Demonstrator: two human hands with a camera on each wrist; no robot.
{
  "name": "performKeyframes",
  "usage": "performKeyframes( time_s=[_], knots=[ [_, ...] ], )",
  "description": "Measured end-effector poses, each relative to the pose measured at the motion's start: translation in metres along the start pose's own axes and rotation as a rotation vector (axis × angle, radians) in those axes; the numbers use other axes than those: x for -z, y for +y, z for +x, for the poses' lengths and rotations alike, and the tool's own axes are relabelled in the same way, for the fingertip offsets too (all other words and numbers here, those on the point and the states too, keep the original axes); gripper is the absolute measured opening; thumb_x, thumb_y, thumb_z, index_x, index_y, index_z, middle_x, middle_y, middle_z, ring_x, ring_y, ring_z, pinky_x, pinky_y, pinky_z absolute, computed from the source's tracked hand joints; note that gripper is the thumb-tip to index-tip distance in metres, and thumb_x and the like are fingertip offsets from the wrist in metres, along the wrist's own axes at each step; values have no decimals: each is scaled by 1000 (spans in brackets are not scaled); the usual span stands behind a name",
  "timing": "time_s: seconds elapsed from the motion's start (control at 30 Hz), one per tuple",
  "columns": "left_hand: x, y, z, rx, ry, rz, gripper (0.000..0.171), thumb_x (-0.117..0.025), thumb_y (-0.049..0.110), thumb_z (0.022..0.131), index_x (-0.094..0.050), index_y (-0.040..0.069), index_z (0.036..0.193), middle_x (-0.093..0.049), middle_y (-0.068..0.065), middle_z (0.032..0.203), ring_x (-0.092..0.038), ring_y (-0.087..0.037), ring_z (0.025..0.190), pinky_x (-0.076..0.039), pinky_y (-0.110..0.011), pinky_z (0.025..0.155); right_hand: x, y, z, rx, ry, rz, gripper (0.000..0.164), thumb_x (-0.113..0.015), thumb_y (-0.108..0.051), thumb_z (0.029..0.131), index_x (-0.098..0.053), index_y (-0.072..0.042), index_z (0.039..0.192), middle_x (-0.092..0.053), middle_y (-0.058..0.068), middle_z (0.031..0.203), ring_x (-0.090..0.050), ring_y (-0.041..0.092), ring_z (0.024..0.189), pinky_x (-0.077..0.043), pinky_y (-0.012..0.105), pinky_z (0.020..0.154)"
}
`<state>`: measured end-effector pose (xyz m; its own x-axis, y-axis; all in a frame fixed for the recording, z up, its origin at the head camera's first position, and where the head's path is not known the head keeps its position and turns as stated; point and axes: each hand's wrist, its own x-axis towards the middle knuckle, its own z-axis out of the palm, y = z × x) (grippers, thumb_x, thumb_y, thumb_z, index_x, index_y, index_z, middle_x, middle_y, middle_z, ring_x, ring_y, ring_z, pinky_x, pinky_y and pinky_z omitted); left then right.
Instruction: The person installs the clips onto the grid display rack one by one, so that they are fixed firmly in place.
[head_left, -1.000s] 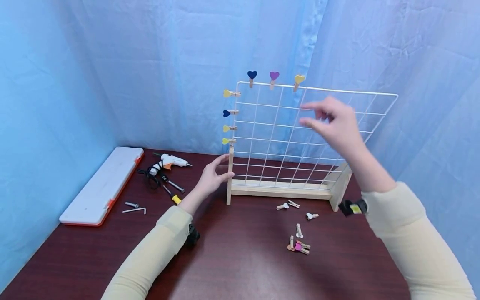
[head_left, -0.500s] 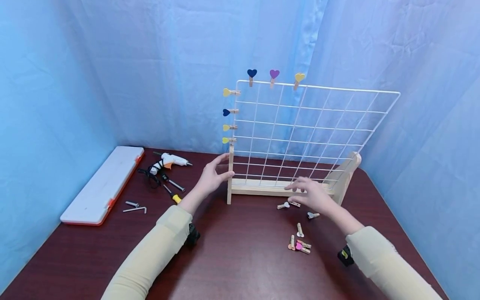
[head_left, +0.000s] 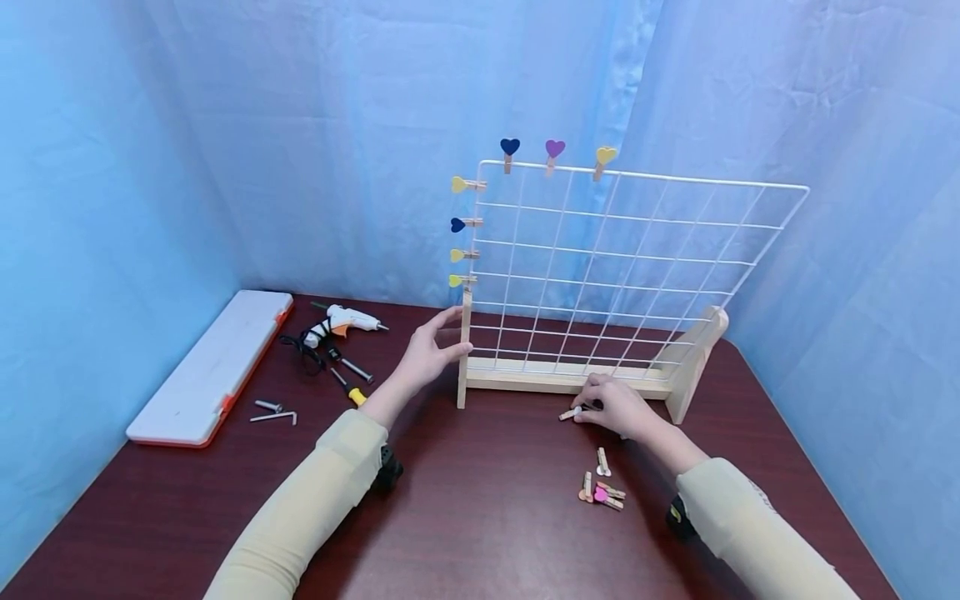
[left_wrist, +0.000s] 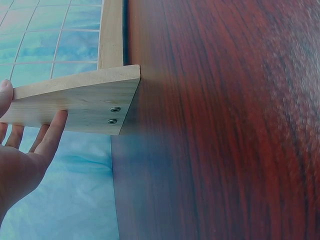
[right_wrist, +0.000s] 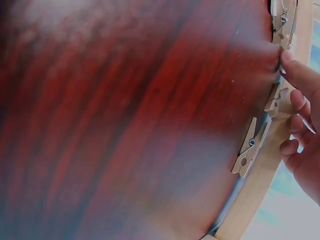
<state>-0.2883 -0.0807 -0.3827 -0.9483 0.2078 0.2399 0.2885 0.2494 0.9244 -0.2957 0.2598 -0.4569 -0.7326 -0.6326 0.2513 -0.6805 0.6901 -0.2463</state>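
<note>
1. L hand (head_left: 422, 360): 1 hand at 8 o'c. of wire grid (head_left: 705, 179); grasping L wooden side panel (head_left: 462, 383), thumb at front edge, fingers on outer face, 2 screws (left_wrist: 115, 109) showing below them.
2. R hand (head_left: 618, 408): at 6 o'c. of grid, low over table (head_left: 480, 533); thumb & fingertips at 1 white-heart clip (head_left: 567, 414); can't tell if pinched or just touching. Rt wrist view: other fingers curled in, more clips nr them, partly hidden.
3. Clips on grid: 7 total. Top edge, 10 to 12 o'c.: 3, i.e. navy clip (head_left: 510, 147), purple clip (head_left: 554, 148), yellow clip (head_left: 606, 156). L edge, 9 to 10 o'c.: 4, i.e. 3 yellowish side clips (head_left: 458, 185) + 1 navy side clip (head_left: 458, 225).
4. Clips on table, 6 o'c. of R hand: 4, i.e. 1 white clip (head_left: 602, 462), then a huddle of 3 incl. 1 pink clip (head_left: 602, 495) & 1 orange clip (head_left: 587, 486).
5. From L hand: 1 glue gun (head_left: 351, 319) approx. 10 o'c.; 1 yellow-handled screwdriver (head_left: 357, 396) 8 o'c.; 1 white case (head_left: 202, 367) 9 o'c.; 1 hex key (head_left: 276, 417) btwn 8 & 9.
</note>
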Motion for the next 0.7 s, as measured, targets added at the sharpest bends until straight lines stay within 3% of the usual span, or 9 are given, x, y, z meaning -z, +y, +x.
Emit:
performKeyframes(
  time_s=[0.17,0.27,0.4,0.57,0.7],
  knots=[
    [0,1,0,-5,1,5,59,-66,11,79,-41,8,133,-44,-14,131,-49,-33,113,-54,-34,77,15,-10,3,-71,-24,97,11,-73,-25,73,-64,-23,78,-58,-14,73,-50,5,63,-42,19,55],
    [1,1,1,-3,-2,-5,59,-66,10,79,-41,8,133,-45,-14,131,-49,-31,113,-54,-33,76,38,-24,9,-100,7,150,10,-72,-23,74,-64,-21,80,-60,-16,69,-52,0,60,-44,19,53],
    [0,0,3,-4,3,-27,59,-66,8,79,-41,8,133,-45,-14,131,-50,-30,112,-54,-32,75,80,-43,20,-87,90,167,10,-72,-24,74,-66,-20,81,-61,-13,68,-54,1,61,-45,19,53],
    [0,-2,4,-7,3,-47,59,-66,6,79,-41,8,132,-45,-15,131,-49,-32,112,-55,-32,74,139,-63,31,-108,135,245,11,-68,-25,79,-66,-18,88,-63,-7,75,-58,6,65,-48,18,54],
    [0,-5,4,-1,-4,-55,60,-66,8,79,-41,8,133,-44,-14,131,-49,-32,112,-54,-32,74,188,-81,40,-133,219,222,9,-66,-21,80,-66,-16,89,-67,-2,80,-62,9,63,-49,18,51]
  ],
)
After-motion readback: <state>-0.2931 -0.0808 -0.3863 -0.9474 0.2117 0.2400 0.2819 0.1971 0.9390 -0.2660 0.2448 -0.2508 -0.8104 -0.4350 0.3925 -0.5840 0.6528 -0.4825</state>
